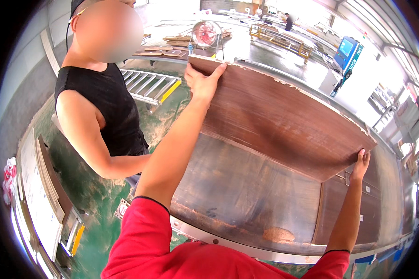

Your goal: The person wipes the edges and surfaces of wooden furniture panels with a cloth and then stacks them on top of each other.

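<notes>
A large dark brown wood-grain panel [279, 116] is tilted up on its long edge over the metal worktable [233, 181]. Its upper edge looks ragged and pale. My left hand [204, 83] grips the panel's upper left corner, thumb stretched along the top. At the far right corner, my right hand [360, 165] is closed round the short edge. The lower long edge is close to the table; I cannot tell whether it touches. Flat on the table to the right are brown cut panels [342, 209] with small white labels, partly behind my right forearm.
A co-worker in a black sleeveless top [100, 102] stands close on the left. Behind are a roller stand [151, 86], a round fan [206, 35] and a blue control console [348, 55]. Stacked boards [39, 186] lie at far left. Sawdust [278, 234] sits near the table's front edge.
</notes>
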`<control>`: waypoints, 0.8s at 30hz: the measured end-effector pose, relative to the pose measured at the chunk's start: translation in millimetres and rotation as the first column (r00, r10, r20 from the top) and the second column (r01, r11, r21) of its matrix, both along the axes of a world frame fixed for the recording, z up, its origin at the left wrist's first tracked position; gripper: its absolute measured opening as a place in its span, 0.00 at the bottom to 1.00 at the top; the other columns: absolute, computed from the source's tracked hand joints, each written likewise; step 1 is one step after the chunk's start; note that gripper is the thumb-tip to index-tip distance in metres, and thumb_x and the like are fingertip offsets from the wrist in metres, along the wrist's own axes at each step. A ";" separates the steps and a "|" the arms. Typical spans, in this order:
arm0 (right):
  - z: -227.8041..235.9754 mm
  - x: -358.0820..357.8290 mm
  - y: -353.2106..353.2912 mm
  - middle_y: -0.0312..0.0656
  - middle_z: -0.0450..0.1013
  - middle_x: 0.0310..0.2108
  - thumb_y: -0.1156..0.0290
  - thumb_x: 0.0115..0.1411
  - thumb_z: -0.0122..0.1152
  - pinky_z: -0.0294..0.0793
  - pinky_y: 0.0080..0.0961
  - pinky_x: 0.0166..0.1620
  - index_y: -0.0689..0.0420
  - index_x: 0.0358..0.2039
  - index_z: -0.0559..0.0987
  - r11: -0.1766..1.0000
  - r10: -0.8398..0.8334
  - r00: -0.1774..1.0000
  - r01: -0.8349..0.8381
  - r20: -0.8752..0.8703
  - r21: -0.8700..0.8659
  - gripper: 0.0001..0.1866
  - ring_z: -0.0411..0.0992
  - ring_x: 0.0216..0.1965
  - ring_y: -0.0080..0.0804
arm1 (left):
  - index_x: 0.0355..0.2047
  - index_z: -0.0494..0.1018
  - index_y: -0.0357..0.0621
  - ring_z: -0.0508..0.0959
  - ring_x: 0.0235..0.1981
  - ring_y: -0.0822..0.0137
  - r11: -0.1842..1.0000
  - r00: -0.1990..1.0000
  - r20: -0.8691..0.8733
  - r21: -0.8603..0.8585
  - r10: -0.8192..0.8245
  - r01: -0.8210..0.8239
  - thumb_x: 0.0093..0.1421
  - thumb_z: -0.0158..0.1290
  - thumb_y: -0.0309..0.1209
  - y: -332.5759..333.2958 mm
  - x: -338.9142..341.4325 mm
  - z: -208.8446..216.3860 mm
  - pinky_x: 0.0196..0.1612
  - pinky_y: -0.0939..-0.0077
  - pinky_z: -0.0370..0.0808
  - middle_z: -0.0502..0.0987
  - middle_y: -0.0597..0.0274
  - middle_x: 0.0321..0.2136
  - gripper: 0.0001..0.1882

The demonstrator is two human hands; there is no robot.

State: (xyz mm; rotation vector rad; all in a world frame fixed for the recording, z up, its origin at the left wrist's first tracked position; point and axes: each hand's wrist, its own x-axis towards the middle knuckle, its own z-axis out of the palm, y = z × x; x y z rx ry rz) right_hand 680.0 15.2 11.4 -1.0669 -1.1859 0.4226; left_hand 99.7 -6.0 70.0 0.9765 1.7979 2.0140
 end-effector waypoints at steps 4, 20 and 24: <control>0.1 2.7 0.9 0.40 0.68 0.49 0.60 0.65 0.50 0.57 0.25 0.56 0.62 0.53 0.66 0.999 -0.031 0.999 0.032 0.019 -0.022 0.22 0.63 0.52 0.28 | 0.62 0.40 0.36 0.50 0.61 0.43 0.994 0.959 -0.262 0.057 0.104 -0.092 0.44 0.64 0.48 -7.5 -0.5 -12.1 0.61 0.52 0.49 0.46 0.42 0.60 0.57; -2.2 3.0 3.8 0.39 0.67 0.51 0.57 0.63 0.51 0.56 0.26 0.57 0.59 0.55 0.65 0.998 -0.056 0.998 0.057 0.013 -0.041 0.25 0.62 0.54 0.28 | 0.53 0.64 0.42 0.77 0.29 0.52 0.989 0.495 -0.863 0.033 0.101 -0.145 0.53 0.53 0.40 -25.3 14.4 11.4 0.36 0.59 0.70 0.76 0.52 0.26 0.28; -6.0 13.6 6.9 0.40 0.66 0.51 0.57 0.63 0.51 0.56 0.26 0.57 0.60 0.55 0.65 0.999 -0.011 1.000 0.012 0.028 -0.033 0.25 0.61 0.54 0.28 | 0.53 0.62 0.43 0.78 0.33 0.48 0.927 0.599 -0.763 -0.364 -0.243 -0.088 0.54 0.51 0.43 -42.9 15.5 36.9 0.38 0.54 0.73 0.77 0.49 0.29 0.29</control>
